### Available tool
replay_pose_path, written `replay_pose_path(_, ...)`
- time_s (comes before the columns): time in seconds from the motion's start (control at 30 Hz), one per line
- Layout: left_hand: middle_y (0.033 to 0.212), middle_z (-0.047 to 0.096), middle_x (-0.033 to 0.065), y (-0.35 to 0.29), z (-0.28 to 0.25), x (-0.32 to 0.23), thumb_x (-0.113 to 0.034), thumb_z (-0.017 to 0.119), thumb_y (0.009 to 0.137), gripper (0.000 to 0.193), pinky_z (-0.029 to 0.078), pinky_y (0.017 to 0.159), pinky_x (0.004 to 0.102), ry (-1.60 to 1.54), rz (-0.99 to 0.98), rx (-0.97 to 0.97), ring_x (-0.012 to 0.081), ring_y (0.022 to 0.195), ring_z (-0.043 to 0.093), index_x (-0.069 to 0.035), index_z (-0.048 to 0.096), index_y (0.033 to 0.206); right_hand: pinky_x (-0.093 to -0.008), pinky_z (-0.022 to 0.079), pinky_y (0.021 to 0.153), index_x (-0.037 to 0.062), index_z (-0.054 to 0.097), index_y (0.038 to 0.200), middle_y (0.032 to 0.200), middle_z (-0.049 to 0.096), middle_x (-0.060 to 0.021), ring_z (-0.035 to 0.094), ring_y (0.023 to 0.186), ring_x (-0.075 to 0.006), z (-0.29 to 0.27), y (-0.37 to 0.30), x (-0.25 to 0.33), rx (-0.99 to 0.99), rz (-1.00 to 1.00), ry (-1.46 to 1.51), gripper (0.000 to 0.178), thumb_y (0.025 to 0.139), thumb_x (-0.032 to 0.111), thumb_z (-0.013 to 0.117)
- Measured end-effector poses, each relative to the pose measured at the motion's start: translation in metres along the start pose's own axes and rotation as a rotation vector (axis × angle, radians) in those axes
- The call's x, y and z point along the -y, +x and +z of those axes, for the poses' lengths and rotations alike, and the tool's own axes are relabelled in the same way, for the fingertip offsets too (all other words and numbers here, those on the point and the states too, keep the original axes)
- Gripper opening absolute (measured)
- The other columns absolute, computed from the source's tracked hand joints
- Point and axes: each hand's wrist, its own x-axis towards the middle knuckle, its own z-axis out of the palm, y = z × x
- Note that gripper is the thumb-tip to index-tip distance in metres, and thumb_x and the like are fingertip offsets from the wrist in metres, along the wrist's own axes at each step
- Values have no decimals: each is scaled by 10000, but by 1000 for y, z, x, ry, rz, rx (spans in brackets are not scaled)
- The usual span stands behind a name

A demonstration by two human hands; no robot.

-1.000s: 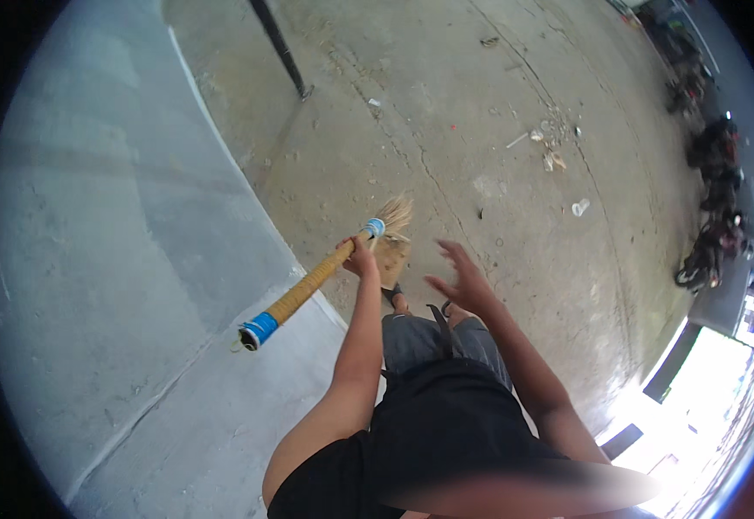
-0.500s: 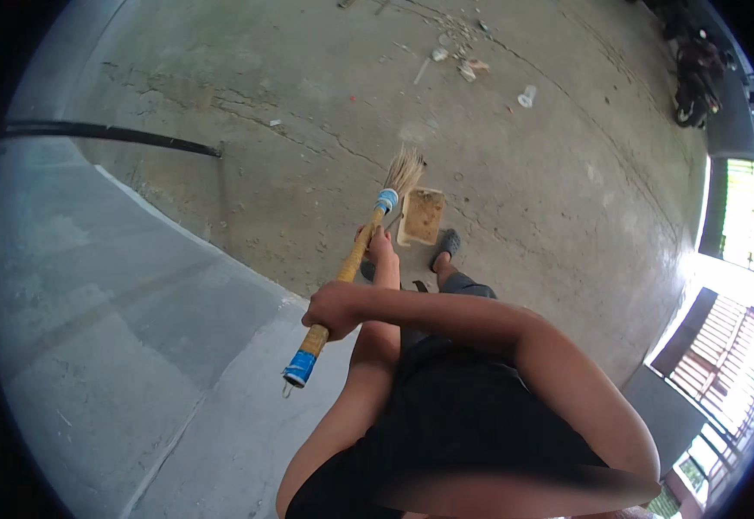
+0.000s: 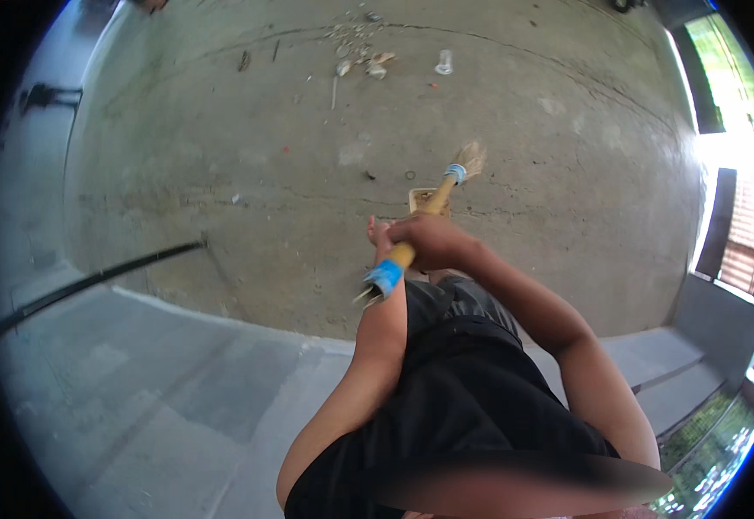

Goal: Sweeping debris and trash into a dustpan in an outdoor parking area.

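**Broom [image 3: 441,194] in right hand [image 3: 436,242], left hand [image 3: 380,232] unclear**

Right fingers are clenched round the handle, just above the blue-taped butt end, which points back at me. Shaft runs forward and to the right; bristles fan out beyond the blue band, over the near half of the concrete floor [image 3: 550,199]. Can't tell if they touch it.

Left hand sits right beside the right one, fingers partly straightened. Can't tell if they grip anything; shaft and right hand hide part of it.

Dustpan [image 3: 423,191] is just ahead of my hands, toward the floor's near edge, partly hidden by the shaft. Brown bits show in it.

Floor's near edge meets a grey slab [image 3: 178,372]; a dark pole [image 3: 135,267] crosses that edge toward the left corner. Litter [image 3: 379,62], a pale stick [image 3: 335,92] and a clear cup [image 3: 444,62] lie toward the far edge, well apart from the bristles.
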Motion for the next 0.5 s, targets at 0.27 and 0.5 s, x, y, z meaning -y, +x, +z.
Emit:
replay_pose_path(0.27,1146,600,200,148,-70,-22,-84,455,947,324,551,824,447,1163,-697,-120,344,969,622,31,494,1248,-379,468,895,47,662,1000,1049,634,-164,609,1027,-307,-96,-213,-77,-554,321,48,259,817,218,729)
replay_pose_path(0.5,759,536,146,166,100,27,-57,449,923,105,465,538,326,-268,-983,-574,222,592,511,36,496,934,-274,557,641,79,633,1113,1046,640,-78,679,822,-173,-59,-329,-98,-1134,878,443,305,856,208,733)
